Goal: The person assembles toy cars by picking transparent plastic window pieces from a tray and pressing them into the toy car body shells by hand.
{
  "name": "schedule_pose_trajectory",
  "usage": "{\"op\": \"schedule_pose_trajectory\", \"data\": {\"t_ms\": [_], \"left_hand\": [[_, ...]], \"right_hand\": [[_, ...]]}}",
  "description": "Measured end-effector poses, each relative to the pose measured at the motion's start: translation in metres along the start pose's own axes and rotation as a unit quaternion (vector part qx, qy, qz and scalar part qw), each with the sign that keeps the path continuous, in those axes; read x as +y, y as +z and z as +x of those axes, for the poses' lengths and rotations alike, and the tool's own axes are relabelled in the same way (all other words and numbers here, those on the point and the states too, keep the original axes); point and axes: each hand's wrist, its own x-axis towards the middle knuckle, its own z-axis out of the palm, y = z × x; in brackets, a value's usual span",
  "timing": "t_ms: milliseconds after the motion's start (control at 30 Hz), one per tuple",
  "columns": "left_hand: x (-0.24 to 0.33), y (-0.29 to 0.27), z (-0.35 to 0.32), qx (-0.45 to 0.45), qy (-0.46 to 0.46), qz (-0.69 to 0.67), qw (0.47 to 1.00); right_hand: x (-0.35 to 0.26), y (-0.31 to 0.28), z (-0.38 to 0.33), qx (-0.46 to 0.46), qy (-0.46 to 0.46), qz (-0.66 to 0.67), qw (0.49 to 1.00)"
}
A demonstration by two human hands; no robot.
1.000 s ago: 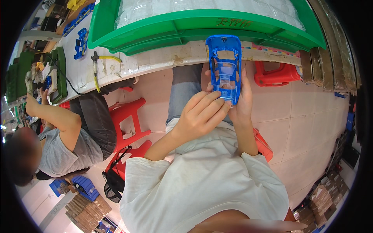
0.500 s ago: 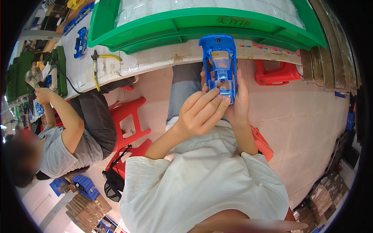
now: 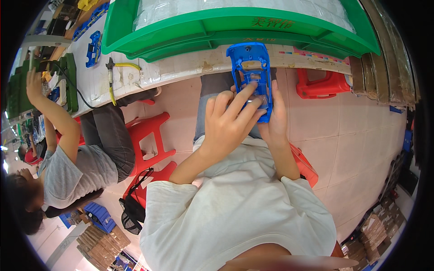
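A blue plastic housing (image 3: 266, 72), long and frame-like with a wide rounded far end, is held over my lap at the table's front edge. My right hand (image 3: 275, 122) is closed around its right side, with some fingers hidden beneath it. My left hand (image 3: 228, 119) reaches over its near half from the left. One finger stretches into the middle of the housing; the other fingertips are at a clear plastic piece (image 3: 261, 102) inside the near end and seem to grip it. The left thumb is hidden.
A green crate (image 3: 203, 36) with clear-wrapped contents stands on the white table (image 3: 172, 72). Left of it lie yellow-handled pliers (image 3: 111, 77) and another blue housing (image 3: 93, 49). Cardboard (image 3: 375, 77) is stacked at right. Red stools (image 3: 151, 140) stand below; a co-worker (image 3: 81, 167) sits at left.
My left fingers have spread and moved, one now reaching farther into the housing. The clear piece looks tilted. The housing has shifted slightly left. The co-worker's arm has risen.
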Motion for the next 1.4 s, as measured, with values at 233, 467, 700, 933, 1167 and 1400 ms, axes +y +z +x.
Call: {"op": "schedule_pose_trajectory", "data": {"t_ms": [233,467,700,933,1167,1400], "left_hand": [[0.001,-0.004,0.003,-0.117,-0.008,-0.003,0.993],[0.006,0.003,-0.003,-0.053,-0.027,-0.015,0.998],[0.011,0.005,-0.005,-0.043,-0.043,0.060,0.996],[0.006,0.005,-0.003,-0.035,-0.042,0.035,0.998],[0.000,0.000,-0.007,-0.043,-0.033,-0.006,0.999],[0.001,0.009,-0.004,0.040,-0.044,-0.005,0.998]], "right_hand": [[-0.006,0.013,-0.003,0.045,-0.017,0.062,0.997],[-0.004,0.013,-0.005,0.030,-0.022,0.071,0.997],[0.003,0.008,-0.005,0.029,-0.044,0.033,0.998],[0.004,0.009,-0.002,0.034,-0.057,-0.015,0.998],[0.006,0.013,-0.004,0.029,-0.080,-0.060,0.995],[0.005,0.021,-0.005,0.006,-0.034,0.025,0.999]]}}
